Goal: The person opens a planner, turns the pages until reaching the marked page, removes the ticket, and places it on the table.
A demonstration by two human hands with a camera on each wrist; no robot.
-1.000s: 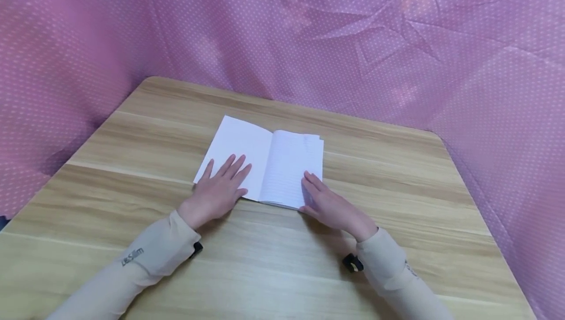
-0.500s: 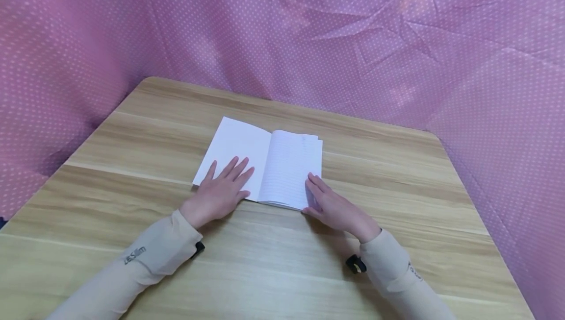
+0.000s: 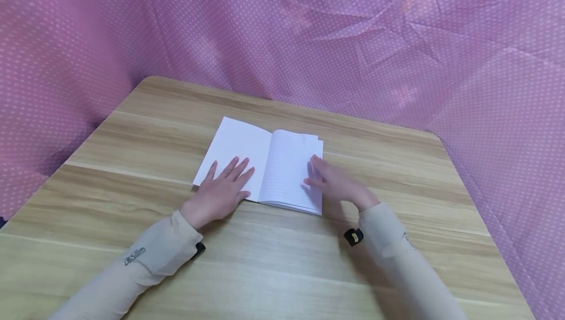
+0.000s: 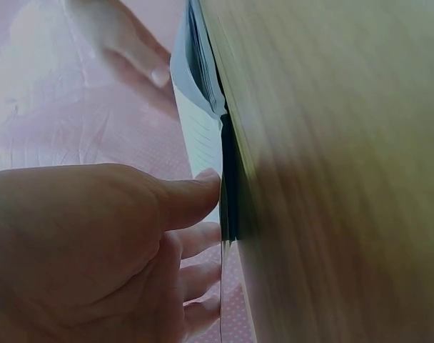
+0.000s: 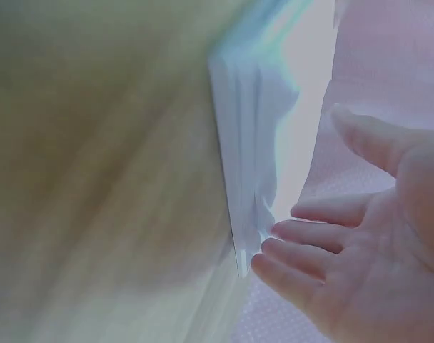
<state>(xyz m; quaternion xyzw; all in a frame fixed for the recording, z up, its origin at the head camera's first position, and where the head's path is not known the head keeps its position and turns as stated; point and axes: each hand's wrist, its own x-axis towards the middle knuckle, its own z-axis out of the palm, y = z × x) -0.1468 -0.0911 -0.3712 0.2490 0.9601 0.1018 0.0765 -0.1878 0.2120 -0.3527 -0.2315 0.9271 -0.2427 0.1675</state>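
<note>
An open notebook [image 3: 287,163] lies on the wooden table, its left page blank and its right page lined. My left hand [image 3: 217,198] rests on the lower part of the blank page, fingers spread. In the left wrist view, the thumb [image 4: 192,204] lies along the notebook's lower edge, near the spine. Over the right page's outer edge is my right hand [image 3: 337,184], fingers extended and thumb apart. From the right wrist, the fingertips [image 5: 263,264] show right at the slightly curled page edges [image 5: 263,186], with nothing gripped between thumb and fingers.
The wood-grain table [image 3: 265,261] has rounded far corners. A pink dotted cloth [image 3: 282,31] hangs behind it and at both sides. Black wrist cameras [image 3: 354,236] sit under the beige sleeves [image 3: 388,234].
My right hand has moved away from the notebook's lower right corner, up along the outer edge, and the corner now shows. My left hand has shifted slightly right, then stayed on its page.
</note>
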